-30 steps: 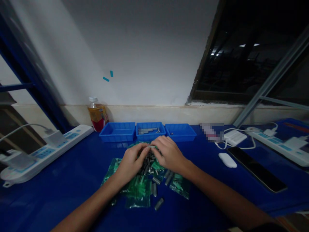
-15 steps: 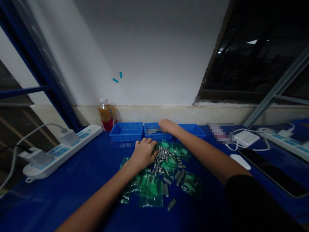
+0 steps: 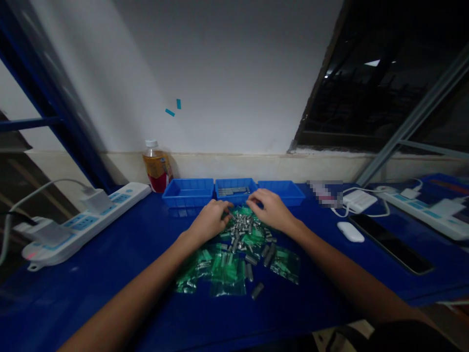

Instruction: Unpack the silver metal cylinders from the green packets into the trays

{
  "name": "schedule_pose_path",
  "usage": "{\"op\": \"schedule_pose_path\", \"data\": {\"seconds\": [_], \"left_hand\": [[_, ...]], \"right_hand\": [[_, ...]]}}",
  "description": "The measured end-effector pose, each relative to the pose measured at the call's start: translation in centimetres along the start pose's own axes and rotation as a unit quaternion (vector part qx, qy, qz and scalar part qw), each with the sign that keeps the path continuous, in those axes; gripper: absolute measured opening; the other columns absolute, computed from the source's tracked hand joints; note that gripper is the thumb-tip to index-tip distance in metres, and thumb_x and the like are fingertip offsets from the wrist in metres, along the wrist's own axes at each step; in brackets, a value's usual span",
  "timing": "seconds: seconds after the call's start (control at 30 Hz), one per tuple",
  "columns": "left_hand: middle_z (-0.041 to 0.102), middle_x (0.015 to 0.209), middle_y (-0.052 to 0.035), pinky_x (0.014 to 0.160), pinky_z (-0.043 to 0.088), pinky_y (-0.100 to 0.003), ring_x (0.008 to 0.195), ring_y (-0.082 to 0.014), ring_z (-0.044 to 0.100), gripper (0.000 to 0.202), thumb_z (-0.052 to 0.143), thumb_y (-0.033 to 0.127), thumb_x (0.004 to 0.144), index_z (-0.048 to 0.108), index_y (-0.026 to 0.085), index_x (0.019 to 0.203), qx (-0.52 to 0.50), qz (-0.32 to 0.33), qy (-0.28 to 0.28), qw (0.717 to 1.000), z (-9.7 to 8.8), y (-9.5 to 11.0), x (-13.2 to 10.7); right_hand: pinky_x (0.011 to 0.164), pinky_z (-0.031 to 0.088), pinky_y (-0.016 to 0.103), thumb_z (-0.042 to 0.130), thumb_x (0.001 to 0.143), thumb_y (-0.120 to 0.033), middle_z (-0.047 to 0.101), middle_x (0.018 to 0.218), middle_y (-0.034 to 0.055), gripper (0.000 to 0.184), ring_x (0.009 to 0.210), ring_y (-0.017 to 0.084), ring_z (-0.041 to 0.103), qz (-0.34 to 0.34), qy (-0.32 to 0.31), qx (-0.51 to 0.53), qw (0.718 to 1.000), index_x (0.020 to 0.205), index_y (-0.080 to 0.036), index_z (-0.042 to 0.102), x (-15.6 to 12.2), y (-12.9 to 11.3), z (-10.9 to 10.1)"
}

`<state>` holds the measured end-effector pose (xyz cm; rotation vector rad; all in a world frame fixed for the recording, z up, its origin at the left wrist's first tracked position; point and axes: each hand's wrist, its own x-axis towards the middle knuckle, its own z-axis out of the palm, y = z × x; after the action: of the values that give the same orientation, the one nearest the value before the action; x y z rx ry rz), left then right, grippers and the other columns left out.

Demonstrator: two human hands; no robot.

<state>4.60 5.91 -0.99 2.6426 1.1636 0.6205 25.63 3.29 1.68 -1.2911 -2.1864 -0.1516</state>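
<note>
Small grey metal cylinders (image 3: 242, 224) lie heaped among clear green-tinted plastic bags (image 3: 227, 269) on the blue table. At the heap's left edge is my left hand (image 3: 208, 222), its fingers bent toward the thumb in a pinch; what lies between them is too small to make out. My right hand (image 3: 273, 210) hovers by the heap's back right side, fingers loosely curled and slightly apart, with nothing visible in them. Just beyond the hands, the middle blue tray (image 3: 236, 198) holds several grey metal rods (image 3: 234, 190) lying side by side.
A left blue tray (image 3: 188, 200) and a right blue tray (image 3: 282, 193) flank the middle one. Behind stands a drink bottle (image 3: 157, 168). Power strips (image 3: 91, 220) with plugs and cables lie at both sides. At right are a white case (image 3: 351, 232) and a phone (image 3: 390, 244).
My right hand has come back from the middle tray to the heap, uncovering the rods there. My left hand stays at the heap's left edge, its fingers more pinched. The view has shifted slightly.
</note>
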Motion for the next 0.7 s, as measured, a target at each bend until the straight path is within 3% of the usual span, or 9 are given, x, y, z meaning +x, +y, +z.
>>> {"op": "schedule_pose_path", "data": {"seconds": [0.1, 0.2, 0.3, 0.43, 0.6, 0.7], "left_hand": [[0.063, 0.094, -0.0084, 0.081, 0.043, -0.035, 0.091, -0.0239, 0.055, 0.015, 0.055, 0.022, 0.083, 0.065, 0.018, 0.093, 0.059, 0.004, 0.010, 0.998, 0.3, 0.7, 0.0], [0.064, 0.090, -0.0081, 0.081, 0.043, -0.035, 0.088, -0.0220, 0.056, 0.014, 0.051, 0.023, 0.087, 0.064, 0.016, 0.087, 0.048, 0.014, 0.048, 0.998, 0.3, 1.7, 0.0], [0.065, 0.087, -0.0069, 0.077, 0.045, -0.033, 0.083, -0.0198, 0.059, 0.015, 0.052, 0.027, 0.087, 0.059, 0.015, 0.093, -0.034, 0.021, 0.076, 0.996, 0.0, 2.7, -0.3], [0.066, 0.084, -0.0044, 0.068, 0.045, -0.027, 0.076, -0.0164, 0.062, 0.023, 0.056, 0.030, 0.085, 0.051, 0.014, 0.101, -0.137, 0.010, 0.091, 0.986, 0.1, 3.6, -0.7], [0.067, 0.081, -0.0038, 0.067, 0.047, -0.029, 0.073, -0.0168, 0.064, 0.021, 0.053, 0.031, 0.086, 0.048, 0.015, 0.098, -0.191, 0.001, 0.086, 0.978, 0.9, 4.2, -0.3], [0.067, 0.084, -0.0063, 0.071, 0.049, -0.033, 0.078, -0.0198, 0.064, 0.021, 0.052, 0.030, 0.085, 0.050, 0.015, 0.099, -0.145, 0.000, 0.092, 0.985, 0.0, 5.5, -0.9]], "right_hand": [[0.073, 0.042, 0.029, 0.053, 0.088, -0.021, 0.061, 0.077, 0.0037, 0.011, 0.077, 0.017, 0.056, -0.016, 0.015, 0.039, 0.999, 0.082, -0.016, 0.061, -3.5, -0.5, 0.4], [0.073, 0.043, 0.030, 0.055, 0.087, -0.021, 0.061, 0.079, 0.0044, 0.012, 0.078, 0.018, 0.056, -0.005, 0.035, 0.049, 0.998, 0.096, -0.015, 0.060, -4.8, -0.9, 1.0], [0.078, 0.043, 0.032, 0.057, 0.085, -0.019, 0.060, 0.089, 0.0070, 0.023, 0.086, 0.020, 0.054, -0.028, 0.045, 0.045, 0.998, 0.107, -0.014, 0.055, -4.9, -1.4, 1.4], [0.079, 0.043, 0.031, 0.051, 0.088, -0.017, 0.059, 0.091, 0.0081, 0.013, 0.087, 0.020, 0.053, -0.062, 0.056, 0.037, 0.996, 0.099, -0.014, 0.056, -4.9, -2.0, 1.6], [0.078, 0.043, 0.031, 0.050, 0.088, -0.016, 0.058, 0.088, 0.0094, 0.008, 0.086, 0.020, 0.054, -0.082, 0.077, 0.046, 0.993, 0.093, -0.012, 0.056, -5.0, -2.3, 1.4], [0.077, 0.044, 0.031, 0.048, 0.087, -0.014, 0.059, 0.088, 0.0098, 0.011, 0.085, 0.021, 0.054, -0.098, 0.084, 0.058, 0.990, 0.096, -0.012, 0.055, -4.9, -2.3, 1.5]]}}
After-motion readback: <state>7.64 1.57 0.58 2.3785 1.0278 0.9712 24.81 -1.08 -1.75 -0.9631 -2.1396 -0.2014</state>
